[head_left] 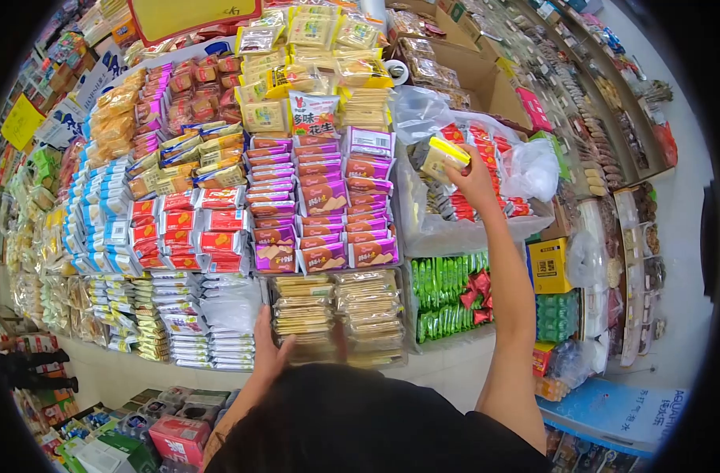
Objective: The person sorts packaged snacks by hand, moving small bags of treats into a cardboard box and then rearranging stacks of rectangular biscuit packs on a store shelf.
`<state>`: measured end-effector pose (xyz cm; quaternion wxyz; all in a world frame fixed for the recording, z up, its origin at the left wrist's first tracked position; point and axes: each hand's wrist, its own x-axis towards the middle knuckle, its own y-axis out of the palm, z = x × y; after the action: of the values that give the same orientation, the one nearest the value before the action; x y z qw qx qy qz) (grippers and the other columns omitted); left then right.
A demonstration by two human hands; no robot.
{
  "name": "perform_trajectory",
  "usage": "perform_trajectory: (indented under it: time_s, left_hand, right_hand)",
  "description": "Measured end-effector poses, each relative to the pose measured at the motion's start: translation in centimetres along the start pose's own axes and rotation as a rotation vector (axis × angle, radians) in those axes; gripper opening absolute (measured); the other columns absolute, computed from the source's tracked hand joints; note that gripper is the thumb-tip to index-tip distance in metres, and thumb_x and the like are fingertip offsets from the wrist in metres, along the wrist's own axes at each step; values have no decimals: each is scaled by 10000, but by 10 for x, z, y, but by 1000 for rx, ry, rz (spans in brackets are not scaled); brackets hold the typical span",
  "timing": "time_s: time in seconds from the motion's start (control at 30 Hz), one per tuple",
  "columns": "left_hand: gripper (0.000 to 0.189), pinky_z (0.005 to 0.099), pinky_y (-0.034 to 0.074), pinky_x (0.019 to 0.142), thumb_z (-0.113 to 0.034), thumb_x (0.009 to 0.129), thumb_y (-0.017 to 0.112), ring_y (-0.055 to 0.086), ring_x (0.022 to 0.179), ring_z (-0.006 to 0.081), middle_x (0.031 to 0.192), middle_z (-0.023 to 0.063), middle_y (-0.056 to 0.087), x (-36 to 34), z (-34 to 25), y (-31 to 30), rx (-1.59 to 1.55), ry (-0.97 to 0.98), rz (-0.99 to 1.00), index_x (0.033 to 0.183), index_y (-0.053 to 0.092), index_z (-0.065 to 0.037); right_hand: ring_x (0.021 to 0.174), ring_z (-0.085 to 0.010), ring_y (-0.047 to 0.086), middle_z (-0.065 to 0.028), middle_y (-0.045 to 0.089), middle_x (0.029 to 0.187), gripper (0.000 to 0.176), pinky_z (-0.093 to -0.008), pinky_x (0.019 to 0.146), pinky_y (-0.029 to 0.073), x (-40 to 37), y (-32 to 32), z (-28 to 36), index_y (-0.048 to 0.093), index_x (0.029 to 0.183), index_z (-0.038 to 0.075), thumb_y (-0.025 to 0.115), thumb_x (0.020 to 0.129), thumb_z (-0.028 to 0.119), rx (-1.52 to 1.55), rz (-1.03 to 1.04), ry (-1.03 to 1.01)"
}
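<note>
My right hand (476,183) is closed on a yellow-and-clear snack packet (439,162), held over a plastic-lined box (455,235). Red-and-white packets (457,206) and a crumpled clear plastic bag (529,169) lie in that box. Lower down, my left hand (270,345) rests at the left edge of a clear bin of flat biscuit packs (303,311), its thumb and fingers apart. Purple biscuit packets (322,195) stand in columns just beyond that bin.
Red biscuit packets (224,221) and blue-white packets (115,232) are stacked at left. Green-wrapped sweets (439,288) fill a bin at right. Behind the purple stacks are yellow packets (313,31). A yellow carton (548,266) stands at right, and boxed goods (179,437) lie at lower left.
</note>
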<state>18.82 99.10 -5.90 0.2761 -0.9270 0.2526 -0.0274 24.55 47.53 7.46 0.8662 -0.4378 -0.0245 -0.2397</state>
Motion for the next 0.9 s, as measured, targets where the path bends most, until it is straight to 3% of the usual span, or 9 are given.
perform_trajectory:
  time_s: [0.07, 0.13, 0.2, 0.3, 0.77, 0.83, 0.9]
  left_hand:
    - [841, 439, 209, 1116, -169, 795, 682, 246, 1348, 396, 1460, 251, 251, 0, 1, 0, -31, -1, 0, 1450, 181, -1]
    - [832, 436, 208, 1116, -166, 798, 675, 251, 1346, 394, 1460, 251, 252, 0, 1, 0, -39, 7, -12, 1449, 185, 1]
    - [815, 431, 206, 1116, -167, 804, 667, 255, 1346, 388, 1458, 249, 259, -2, -1, 0, -47, 6, -8, 1445, 195, 9]
    - [794, 424, 215, 1112, -168, 814, 658, 263, 1345, 378, 1454, 245, 266, -3, -2, -2, -48, -11, 1, 1440, 206, 18]
    - [760, 419, 214, 1116, -150, 838, 649, 258, 1352, 377, 1458, 233, 268, -20, -4, -5, -18, 98, -66, 1440, 213, 3]
    - [758, 418, 217, 1115, -146, 836, 649, 261, 1351, 375, 1458, 231, 269, -26, -12, -10, -17, 73, -75, 1440, 215, -3]
    - [757, 417, 221, 1114, -141, 834, 649, 263, 1350, 373, 1457, 230, 271, -29, -13, -12, -19, 96, -89, 1441, 217, -10]
  right_hand:
    - [1037, -190, 582, -110, 604, 1114, 463, -300, 876, 456, -13, -8, 7, 469, 1221, -5, 674, 826, 124, 507, -18, 229]
    - [1043, -173, 580, -97, 591, 1130, 434, -306, 882, 468, -26, -13, 8, 466, 1227, -11, 649, 854, 114, 601, -16, 228]
    - [1012, -164, 591, -99, 591, 1134, 447, -314, 865, 481, -43, -15, 15, 474, 1237, 0, 655, 842, 105, 936, -69, 339]
    - [1065, -192, 580, -93, 581, 1151, 408, -370, 926, 479, -64, -20, 31, 466, 1247, 4, 608, 875, 91, 1026, -51, 468]
    - [1085, -199, 575, -80, 578, 1193, 428, -381, 939, 469, -153, 17, 66, 469, 1274, 8, 599, 890, 144, 1235, 211, 540]
    - [1167, -226, 539, -107, 529, 1275, 530, -388, 977, 449, -163, 22, 66, 382, 1347, -12, 581, 906, 203, 1193, 266, 519]
    - [1135, -218, 554, -99, 544, 1254, 490, -381, 970, 450, -175, 27, 75, 414, 1319, -10, 582, 901, 183, 1219, 293, 579]
